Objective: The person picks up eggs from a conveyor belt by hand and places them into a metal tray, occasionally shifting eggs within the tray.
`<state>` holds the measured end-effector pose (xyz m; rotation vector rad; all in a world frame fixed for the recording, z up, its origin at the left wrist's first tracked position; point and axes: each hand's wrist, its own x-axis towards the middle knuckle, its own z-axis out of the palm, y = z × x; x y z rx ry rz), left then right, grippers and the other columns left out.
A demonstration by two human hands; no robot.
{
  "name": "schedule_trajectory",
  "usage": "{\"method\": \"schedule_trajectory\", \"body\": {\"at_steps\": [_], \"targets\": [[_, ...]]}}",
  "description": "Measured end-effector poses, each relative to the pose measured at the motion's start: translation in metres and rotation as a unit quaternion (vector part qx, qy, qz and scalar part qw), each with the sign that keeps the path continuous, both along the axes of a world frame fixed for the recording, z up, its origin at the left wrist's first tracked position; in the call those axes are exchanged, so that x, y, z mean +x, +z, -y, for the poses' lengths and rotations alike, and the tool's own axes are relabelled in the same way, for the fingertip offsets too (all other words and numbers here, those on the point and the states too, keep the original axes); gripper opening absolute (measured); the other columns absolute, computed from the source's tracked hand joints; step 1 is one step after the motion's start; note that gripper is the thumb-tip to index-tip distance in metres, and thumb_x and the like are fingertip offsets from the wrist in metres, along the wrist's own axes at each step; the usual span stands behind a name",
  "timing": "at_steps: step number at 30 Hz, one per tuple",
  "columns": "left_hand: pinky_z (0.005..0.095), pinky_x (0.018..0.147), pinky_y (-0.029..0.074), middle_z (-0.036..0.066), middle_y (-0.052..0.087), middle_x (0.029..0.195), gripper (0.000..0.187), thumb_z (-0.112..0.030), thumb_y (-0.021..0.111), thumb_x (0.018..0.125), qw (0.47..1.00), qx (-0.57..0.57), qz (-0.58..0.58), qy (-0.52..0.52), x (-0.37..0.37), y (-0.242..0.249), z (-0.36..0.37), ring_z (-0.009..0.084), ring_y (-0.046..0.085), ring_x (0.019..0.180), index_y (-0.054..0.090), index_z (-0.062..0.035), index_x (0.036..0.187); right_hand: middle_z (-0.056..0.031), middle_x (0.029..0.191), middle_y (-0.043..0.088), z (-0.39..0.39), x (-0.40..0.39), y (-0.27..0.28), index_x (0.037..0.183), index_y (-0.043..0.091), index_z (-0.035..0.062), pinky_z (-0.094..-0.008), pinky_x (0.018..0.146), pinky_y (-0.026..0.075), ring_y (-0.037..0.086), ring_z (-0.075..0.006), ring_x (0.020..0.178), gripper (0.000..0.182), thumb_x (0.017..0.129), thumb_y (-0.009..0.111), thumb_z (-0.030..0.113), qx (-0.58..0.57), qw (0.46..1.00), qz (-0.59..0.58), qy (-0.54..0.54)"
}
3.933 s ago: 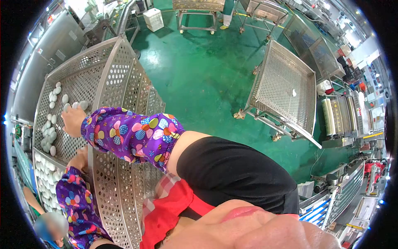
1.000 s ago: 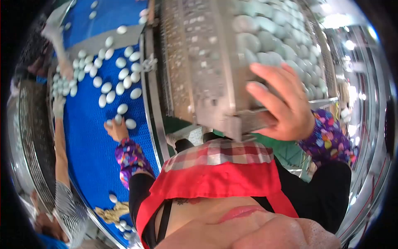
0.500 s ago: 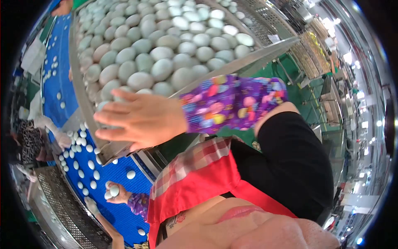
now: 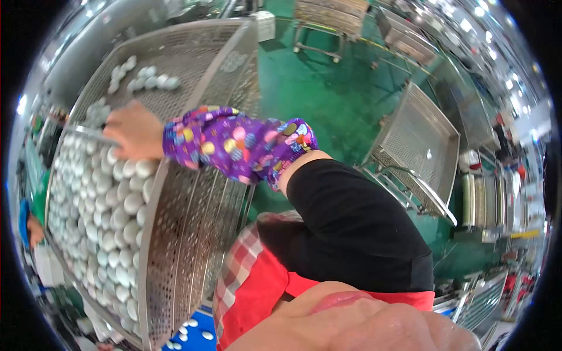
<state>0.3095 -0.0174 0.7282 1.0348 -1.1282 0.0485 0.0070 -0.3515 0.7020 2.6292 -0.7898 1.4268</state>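
Note:
My right hand [image 4: 136,131], in a purple patterned sleeve cover, reaches over the upper edge of a metal bin filled with pale eggs [image 4: 120,216]. The palm faces down and the fingers are apart, slightly blurred, right at the eggs by the bin's rim [image 4: 149,245]. No egg shows in its grasp. Beyond the fingers, a perforated metal tray [image 4: 193,64] carries a few small clusters of eggs [image 4: 153,81]. My left hand is out of view.
A blue conveyor belt [image 4: 202,327] with several eggs shows below the bin. At the far left is a person in a blue cap [image 4: 24,222]. Wheeled perforated trolleys [image 4: 418,137] stand to the right on a green floor [image 4: 304,111]. A wooden-topped cart [image 4: 328,20] is at the back.
The view has swung to the right, bringing in the floor and trolleys. My right hand has gone to the bin's other end. My left hand, earlier holding eggs over the belt, has left view.

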Motion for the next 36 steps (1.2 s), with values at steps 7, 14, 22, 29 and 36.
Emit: {"method": "schedule_trajectory", "body": {"at_steps": [7,14,22,29,36], "targets": [[0.0350,0.100,0.038,0.017,0.046,0.134,0.039,-0.006,0.038,0.095,0.880,0.299,0.365,-0.064,-0.105,0.052,0.246,0.0246,0.053,0.112,0.045,-0.0005,0.133,-0.0230,0.117,0.052,0.128,-0.103,-0.041,0.124,0.045,-0.0023,-0.0453,0.093,0.042,0.050,-0.0380,0.112,0.061,0.082,0.062,0.038,0.240,0.954,0.107,-0.145],[0.0323,0.081,0.047,0.014,0.056,0.120,0.052,-0.035,0.061,0.086,0.808,0.471,0.303,-0.185,-0.207,-0.059,0.503,0.0213,0.059,0.093,0.053,-0.0036,0.127,-0.0227,0.113,0.048,0.125,-0.107,-0.044,0.127,0.038,-0.0018,-0.0451,0.090,0.042,0.052,-0.0387,0.104,0.062,0.079,0.066,0.025,0.243,0.907,0.320,-0.126],[0.0295,0.079,0.047,0.009,0.060,0.110,0.046,-0.032,0.059,0.088,0.531,0.543,0.637,-0.130,-0.202,-0.161,0.562,0.0165,0.057,0.095,0.056,-0.0023,0.122,-0.0230,0.114,0.047,0.122,-0.106,-0.044,0.126,0.039,-0.0028,-0.0462,0.092,0.036,0.048,-0.0392,0.106,0.059,0.080,0.065,0.024,0.224,0.920,0.303,-0.109],[0.0294,0.080,0.047,0.010,0.060,0.111,0.044,-0.031,0.059,0.088,0.482,0.577,0.645,-0.136,-0.194,-0.167,0.557,0.0166,0.057,0.096,0.056,-0.0022,0.121,-0.0211,0.114,0.048,0.120,-0.107,-0.042,0.127,0.040,-0.0040,-0.0445,0.092,0.038,0.048,-0.0376,0.106,0.058,0.082,0.063,0.023,0.234,0.915,0.315,-0.092],[0.0293,0.081,0.047,0.010,0.060,0.111,0.041,-0.029,0.058,0.089,0.465,0.585,0.649,-0.141,-0.184,-0.161,0.545,0.0167,0.057,0.097,0.056,-0.0021,0.120,-0.0214,0.113,0.047,0.113,-0.104,-0.039,0.124,0.042,-0.0030,-0.0450,0.093,0.038,0.048,-0.0376,0.107,0.055,0.081,0.064,0.023,0.239,0.918,0.302,-0.095]]}}
